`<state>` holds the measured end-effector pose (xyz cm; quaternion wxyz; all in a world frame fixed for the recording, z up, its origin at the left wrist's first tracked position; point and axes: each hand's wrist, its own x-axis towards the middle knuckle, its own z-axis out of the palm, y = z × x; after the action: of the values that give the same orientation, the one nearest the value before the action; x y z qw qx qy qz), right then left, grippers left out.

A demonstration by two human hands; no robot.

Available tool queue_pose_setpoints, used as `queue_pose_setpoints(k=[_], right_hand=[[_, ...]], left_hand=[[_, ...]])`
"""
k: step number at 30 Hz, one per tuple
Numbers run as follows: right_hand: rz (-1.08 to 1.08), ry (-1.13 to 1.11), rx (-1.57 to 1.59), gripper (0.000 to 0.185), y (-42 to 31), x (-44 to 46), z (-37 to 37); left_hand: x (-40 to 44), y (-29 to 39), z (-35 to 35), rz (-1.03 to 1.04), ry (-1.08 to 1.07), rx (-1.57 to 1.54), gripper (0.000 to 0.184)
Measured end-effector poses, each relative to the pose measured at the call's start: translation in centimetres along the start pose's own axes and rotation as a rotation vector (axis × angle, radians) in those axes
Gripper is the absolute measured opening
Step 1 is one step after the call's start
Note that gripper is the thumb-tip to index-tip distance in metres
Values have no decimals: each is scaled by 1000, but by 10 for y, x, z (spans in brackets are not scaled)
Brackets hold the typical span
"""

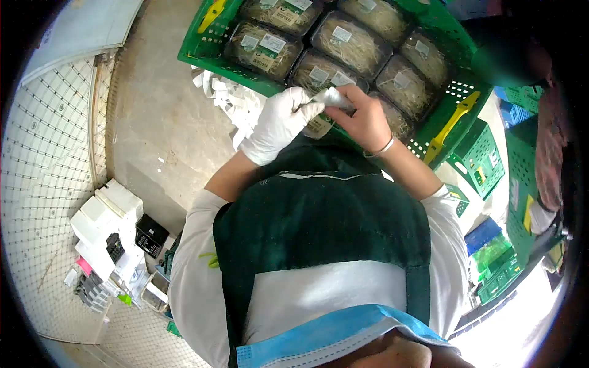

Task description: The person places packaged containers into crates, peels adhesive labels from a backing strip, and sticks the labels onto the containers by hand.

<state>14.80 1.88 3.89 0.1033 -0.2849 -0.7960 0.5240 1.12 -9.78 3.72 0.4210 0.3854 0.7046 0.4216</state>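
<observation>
My left hand (277, 122), in a white glove, pinches the near end of a strip of white labels (334, 98) that looks curled or rolled. My bare right hand (366, 119), with a band at the wrist, grips its other side between thumb and fingers. Both hands are close together above the near edge of a green crate (245, 80). Inside it lie several dark trays of pale, thin strands that look like sprouts (350, 43), under clear film with white labels on top. One pack (318, 127) is partly hidden beneath my hands.
White paper strips (236, 104) hang beside the crate's left side. Yellow handles (452, 129) mark its ends. More green crates (481, 159) stand at right, near another person's arm (550, 147). White equipment (107, 211) sits at lower left, by a tiled wall (43, 165).
</observation>
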Motion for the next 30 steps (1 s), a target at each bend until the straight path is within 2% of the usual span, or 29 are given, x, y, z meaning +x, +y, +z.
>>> queue_pose_setpoints(k=[1,3,4,5,7,8,10,11,13,14,15,17,19,20,21,23,24,25,27,28,29,30], right_hand=[[1,0,-1,20,5,5,-7],[-101,95,-340,24,25,29,-29],[-1,100,-501,25,40,47,-43],[96,103,-663,27,59,68,-55],[129,101,-912,34,109,98,-53],[125,97,-910,34,132,110,-43],[175,-70,-1151,47,160,123,-24],[172,-76,-1148,47,167,121,-18],[179,221,-1064,56,161,114,-11],[100,350,-1067,57,158,106,-10],[99,354,-1070,57,151,100,-9],[116,121,-168,53,132,81,-11],[159,-270,653,39,45,52,-17],[129,-279,419,31,39,44,-14],[102,-287,186,24,35,38,-11],[142,-271,192,17,21,32,-5],[141,-281,193,17,10,31,-5],[69,-207,175,19,8,28,2],[36,-14,41,17,-2,27,4],[-10,8,21,16,1,31,0],[-59,30,-1,14,9,38,-7],[-32,96,-113,10,23,50,-19]], left_hand=[[2,-1,5,-84,39,-118,26],[0,7,-2,-162,-46,27,31],[0,-4,-4,-169,-80,-49,31],[-3,-6,-17,-275,-135,-49,31],[-8,-39,-31,-238,-106,-167,22],[-10,-27,-34,-396,-45,-299,14],[-10,-20,-38,-375,-38,-265,13],[-11,-20,-40,-348,-39,-226,13],[-12,-24,-45,-418,-111,-241,17],[-12,-23,-42,-341,-86,-370,20],[-11,-24,-40,-260,-61,-499,24],[-9,-27,-38,-211,-76,-481,30],[-4,-26,-36,-157,-117,-486,32],[0,-22,-39,-149,-121,-486,32],[4,-16,-44,-125,-166,-229,32],[12,-7,-51,-76,-249,286,32],[13,-20,-31,47,-49,-150,25],[19,-8,-24,97,-24,-177,22],[20,-5,-23,-79,-31,-1,23],[23,-4,-19,-137,-7,-29,25],[23,0,-18,-217,-89,-93,27],[23,0,-19,-172,-71,-24,26]])
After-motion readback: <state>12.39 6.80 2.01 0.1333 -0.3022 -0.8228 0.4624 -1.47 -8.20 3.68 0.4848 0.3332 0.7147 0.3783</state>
